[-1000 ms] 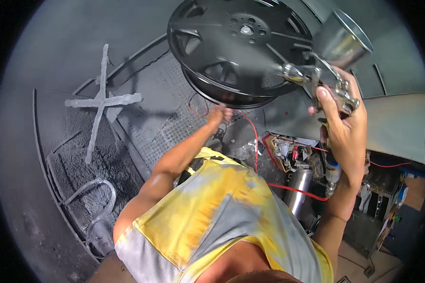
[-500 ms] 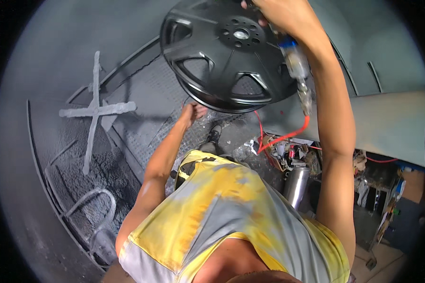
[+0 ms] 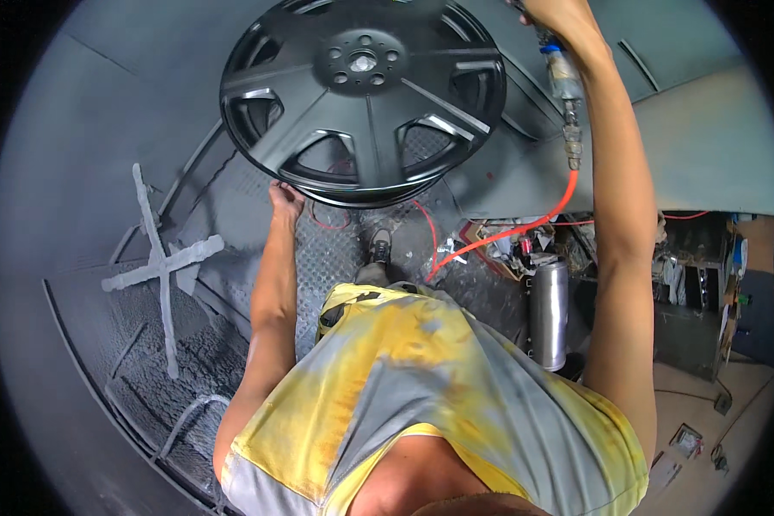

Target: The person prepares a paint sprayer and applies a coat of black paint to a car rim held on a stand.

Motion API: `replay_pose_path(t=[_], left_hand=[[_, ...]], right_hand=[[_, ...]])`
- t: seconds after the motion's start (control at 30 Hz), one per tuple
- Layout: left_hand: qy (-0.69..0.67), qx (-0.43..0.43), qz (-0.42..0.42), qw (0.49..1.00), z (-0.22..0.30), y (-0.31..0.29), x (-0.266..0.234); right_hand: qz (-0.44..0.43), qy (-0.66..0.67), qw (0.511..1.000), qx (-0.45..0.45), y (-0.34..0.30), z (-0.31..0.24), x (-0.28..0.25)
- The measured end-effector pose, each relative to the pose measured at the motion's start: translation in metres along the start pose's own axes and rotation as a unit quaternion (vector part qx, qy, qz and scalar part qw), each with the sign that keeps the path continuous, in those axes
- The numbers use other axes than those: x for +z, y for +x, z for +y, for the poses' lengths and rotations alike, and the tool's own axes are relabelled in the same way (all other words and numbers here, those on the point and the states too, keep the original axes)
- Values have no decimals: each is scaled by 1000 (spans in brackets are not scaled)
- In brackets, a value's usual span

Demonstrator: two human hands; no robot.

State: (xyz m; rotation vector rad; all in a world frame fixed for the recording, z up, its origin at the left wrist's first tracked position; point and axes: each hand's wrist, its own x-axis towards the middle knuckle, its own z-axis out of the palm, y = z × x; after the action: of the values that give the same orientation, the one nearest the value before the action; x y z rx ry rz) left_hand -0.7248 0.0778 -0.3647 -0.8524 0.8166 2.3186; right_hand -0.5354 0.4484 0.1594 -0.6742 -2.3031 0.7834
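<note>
A black multi-spoke car wheel rim faces me at the top of the head view, with a ring of bolt holes round its centre. My left hand is at its lower left edge, fingers loosely apart and close to or touching the lip. Up at the right, my right hand is closed round the handle of a spray gun, whose head is cut off by the top of the picture. A clear inline filter with a blue ring hangs below the handle, joined to an orange-red air hose.
A grey-coated cross-shaped stand is at the left, beside a curved bar. To the right are a silver cylinder, a box of clutter and a cluttered shelf. The hose trails across the textured floor.
The wheel rim sits further left in the view and is turned differently. My left hand is still beside its lower edge. My right hand and the spray gun are further right, away from the rim.
</note>
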Motion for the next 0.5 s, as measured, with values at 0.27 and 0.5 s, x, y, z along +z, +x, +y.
replay_pose_path(t=[0.27, 0.5], left_hand=[[105, -9, -25, 994, -15, -12, 10], [150, -2, -104, 983, 28, 1, -36]], right_hand=[[30, -54, 997, 45, -58, 62, -63], [-1, -71, 994, 87, -117, 73, -82]])
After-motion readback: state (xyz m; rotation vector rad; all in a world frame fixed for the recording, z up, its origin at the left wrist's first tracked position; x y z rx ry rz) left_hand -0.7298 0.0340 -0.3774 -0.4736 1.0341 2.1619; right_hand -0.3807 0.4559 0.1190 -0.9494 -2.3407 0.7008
